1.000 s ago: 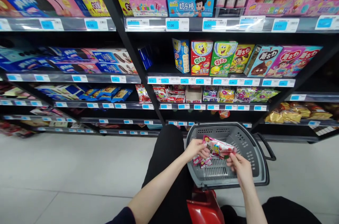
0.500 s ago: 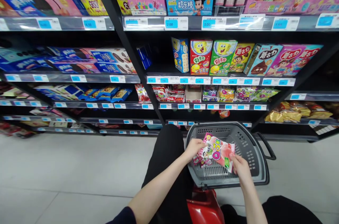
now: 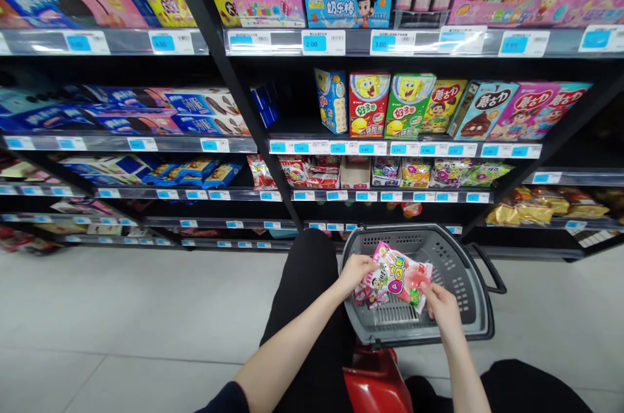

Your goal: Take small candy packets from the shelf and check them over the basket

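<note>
A pink and white bag of gummy candy (image 3: 400,278) is stretched between my two hands, its printed front facing up. My left hand (image 3: 358,271) pinches the bag's left end, and my right hand (image 3: 441,304) grips its lower right corner. Under it is a grey plastic shopping basket (image 3: 470,319) with slotted walls. More pink candy packets (image 3: 373,296) lie in the basket's left part, partly hidden by the held bag and my left hand.
Store shelves (image 3: 409,197) with price tags run across the front, bearing snack boxes (image 3: 369,104) and candy bags (image 3: 416,172). The basket's black handle (image 3: 490,268) sticks out to the right. A red object (image 3: 377,380) is below the basket, beside my leg (image 3: 307,309).
Both hands still hold the candy bag. The bag has tilted slightly, and its surface looks more creased. The basket and shelves stay in nearly the same place.
</note>
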Demonstrator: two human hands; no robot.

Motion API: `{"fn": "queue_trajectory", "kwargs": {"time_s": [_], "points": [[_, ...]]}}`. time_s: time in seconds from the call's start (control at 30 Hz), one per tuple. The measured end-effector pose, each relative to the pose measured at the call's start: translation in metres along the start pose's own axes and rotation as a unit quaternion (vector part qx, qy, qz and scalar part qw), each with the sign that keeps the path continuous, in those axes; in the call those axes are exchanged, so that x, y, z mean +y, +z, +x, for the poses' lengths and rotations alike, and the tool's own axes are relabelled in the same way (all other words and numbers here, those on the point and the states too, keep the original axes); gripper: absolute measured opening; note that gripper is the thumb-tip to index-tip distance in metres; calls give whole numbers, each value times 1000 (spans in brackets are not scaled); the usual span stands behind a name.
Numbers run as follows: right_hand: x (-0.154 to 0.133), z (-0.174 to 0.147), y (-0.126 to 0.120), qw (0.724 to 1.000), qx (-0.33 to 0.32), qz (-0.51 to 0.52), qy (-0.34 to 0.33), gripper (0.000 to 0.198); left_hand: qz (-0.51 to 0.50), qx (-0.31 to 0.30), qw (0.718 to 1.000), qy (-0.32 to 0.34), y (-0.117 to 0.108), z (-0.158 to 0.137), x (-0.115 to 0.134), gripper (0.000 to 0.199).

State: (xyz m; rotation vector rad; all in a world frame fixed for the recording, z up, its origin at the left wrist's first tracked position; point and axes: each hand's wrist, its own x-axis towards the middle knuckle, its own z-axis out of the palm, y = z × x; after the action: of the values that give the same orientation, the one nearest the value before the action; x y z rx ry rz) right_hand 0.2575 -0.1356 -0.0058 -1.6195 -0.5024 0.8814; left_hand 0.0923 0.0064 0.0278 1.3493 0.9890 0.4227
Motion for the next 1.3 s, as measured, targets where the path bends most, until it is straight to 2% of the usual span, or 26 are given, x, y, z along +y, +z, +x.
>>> {"fn": "queue_trajectory", "kwargs": {"time_s": [0.4, 0.57, 0.63, 0.77, 0.87, 0.97, 1.1, 1.23, 1.3], "points": [[0, 0, -2, 999, 1, -32, -8, 42, -2, -2, 1000, -2, 0, 1, -4, 27], [-3, 0, -3, 999, 5, -40, -5, 40, -43, -34, 998, -25, 2, 1, -3, 28], [-5, -1, -4, 1000, 4, -10, 13, 36, -90, -47, 994, -30, 3, 0, -3, 31], [-11, -2, -8, 989, -1, 149, 22, 32, -215, -64, 974, -29, 4, -2, 0, 46], [-13, -3, -9, 986, 7, 167, 10, 33, -217, -64, 974, -22, 4, -3, 1, 48], [-10, -3, -7, 992, 13, 125, 4, 28, -173, -32, 984, -31, 4, -3, -1, 33], [-6, -2, -4, 994, -15, 113, -1, 31, -132, 13, 990, -49, 3, 1, -7, 19], [-5, -2, -2, 993, -17, 115, 0, 34, -149, 34, 988, -15, 3, 4, -8, 28], [-7, -3, 2, 990, -17, 140, 4, 35, -206, 50, 977, -8, 3, 3, -5, 39]]}}
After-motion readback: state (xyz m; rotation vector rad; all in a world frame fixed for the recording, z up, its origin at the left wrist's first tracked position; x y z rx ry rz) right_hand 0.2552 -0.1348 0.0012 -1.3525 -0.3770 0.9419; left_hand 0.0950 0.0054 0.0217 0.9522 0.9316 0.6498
